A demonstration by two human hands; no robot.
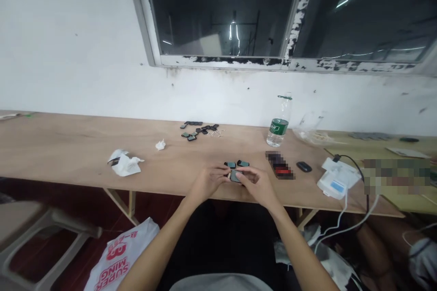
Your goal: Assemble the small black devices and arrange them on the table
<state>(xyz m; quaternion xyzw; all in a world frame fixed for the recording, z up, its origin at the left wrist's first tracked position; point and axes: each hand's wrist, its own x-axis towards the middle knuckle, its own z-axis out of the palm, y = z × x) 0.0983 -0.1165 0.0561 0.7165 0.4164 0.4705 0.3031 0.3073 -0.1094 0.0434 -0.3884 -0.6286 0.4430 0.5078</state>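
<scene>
Dark plastic tile [235, 176] pinched between both hands [256, 186], plastic water bottle [278, 126] beyond.

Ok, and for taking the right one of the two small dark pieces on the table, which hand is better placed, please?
The right hand, probably: its fingers sit just below that piece, while the left hand is farther away, across the gray piece both hands hold.

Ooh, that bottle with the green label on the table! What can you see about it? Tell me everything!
The bottle is a clear plastic drinking bottle with a dark green label around its middle; the label's small white marks are too tiny to read. A thin green bit sits at its top. It stands upright toward the back of the wooden table, in front of the white wall. Only the tabletop seems to touch it.
</scene>
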